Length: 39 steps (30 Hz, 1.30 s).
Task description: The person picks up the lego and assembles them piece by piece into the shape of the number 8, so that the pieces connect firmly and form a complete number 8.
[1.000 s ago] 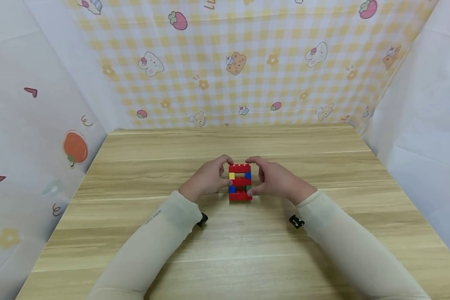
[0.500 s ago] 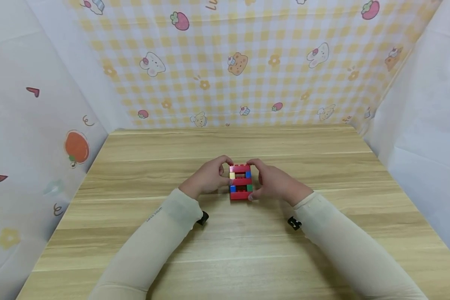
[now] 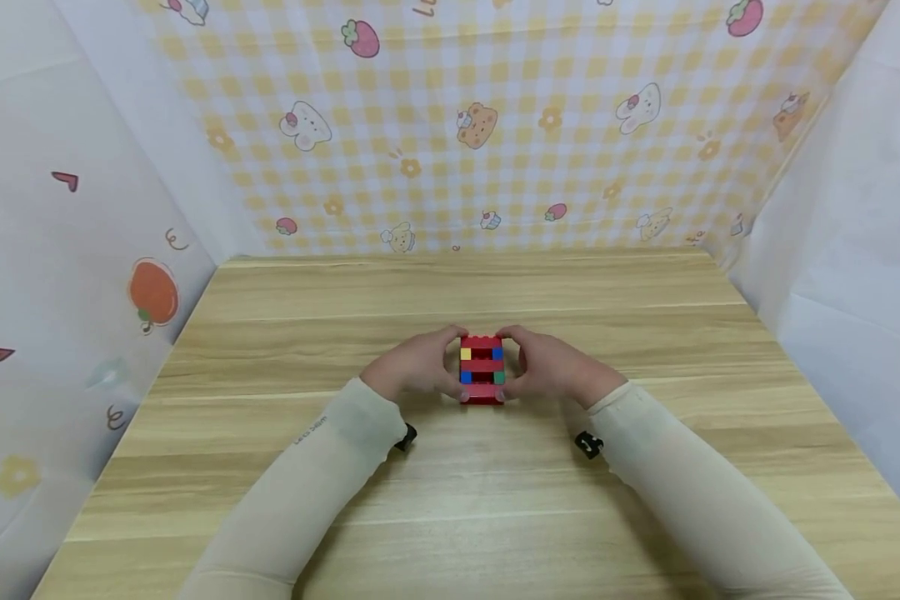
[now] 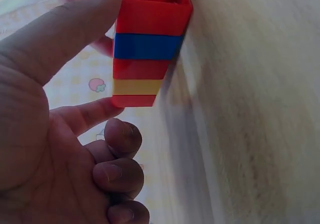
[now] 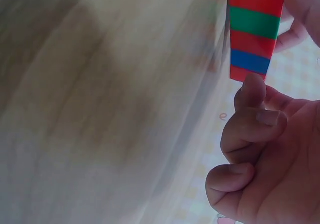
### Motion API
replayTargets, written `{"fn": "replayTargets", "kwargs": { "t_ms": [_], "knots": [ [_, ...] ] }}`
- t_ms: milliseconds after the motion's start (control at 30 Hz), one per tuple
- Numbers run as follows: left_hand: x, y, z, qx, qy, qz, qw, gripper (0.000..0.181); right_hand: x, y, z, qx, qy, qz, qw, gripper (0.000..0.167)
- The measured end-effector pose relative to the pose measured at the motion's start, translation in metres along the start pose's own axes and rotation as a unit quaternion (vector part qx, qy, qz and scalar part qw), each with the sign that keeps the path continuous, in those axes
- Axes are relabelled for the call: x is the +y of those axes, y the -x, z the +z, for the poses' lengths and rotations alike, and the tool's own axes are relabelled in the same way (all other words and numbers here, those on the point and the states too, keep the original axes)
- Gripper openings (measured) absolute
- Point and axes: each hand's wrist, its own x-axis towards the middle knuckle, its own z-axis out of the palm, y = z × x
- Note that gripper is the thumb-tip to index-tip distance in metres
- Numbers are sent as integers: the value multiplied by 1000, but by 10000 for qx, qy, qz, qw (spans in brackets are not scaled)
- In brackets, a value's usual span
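Note:
A block frame of toy building bricks point(image 3: 482, 366) sits between both hands in the head view. It has three long red bricks, with small yellow and blue bricks in one gap and blue and green in the other. My left hand point(image 3: 418, 362) pinches its left end, thumb at the near red brick, index finger at the far one. My right hand point(image 3: 558, 367) grips the right end the same way. In the left wrist view the near red brick point(image 4: 152, 17) shows its hollow underside. On the right wrist side, a green brick point(image 5: 254, 23) shows. Other fingers curl loosely.
The wood-grain table point(image 3: 480, 500) extends around the hands. A yellow checked cloth point(image 3: 435, 125) hangs behind it, with white sheets point(image 3: 855, 250) at both sides. Black straps point(image 3: 588, 444) show beneath the wrists.
My left thumb has slid from the middle red brick to the near one. The brick frame has tilted and come slightly nearer, both index fingers moving with its far end.

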Motion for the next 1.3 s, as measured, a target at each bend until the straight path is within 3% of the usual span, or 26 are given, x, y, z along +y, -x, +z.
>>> {"fn": "replayTargets", "kwargs": {
  "t_ms": [333, 700, 933, 1300],
  "knots": [
    [0, -1, 2, -36, 109, -123, 9999, 98, 4, -2, -2, -102, -115, 87, 9998, 91],
    [-2, -12, 4, 100, 176, -130, 9997, 96, 12, -6, -8, -113, -257, 91, 9996, 88],
    [0, -16, 1, 151, 381, -230, 9989, 94, 17, -15, -11, -157, -336, -50, 9993, 86],
    [2, -21, -4, 135, 277, -329, 9990, 93, 17, -19, -15, -190, -378, 149, 9990, 88]
  ]
}}
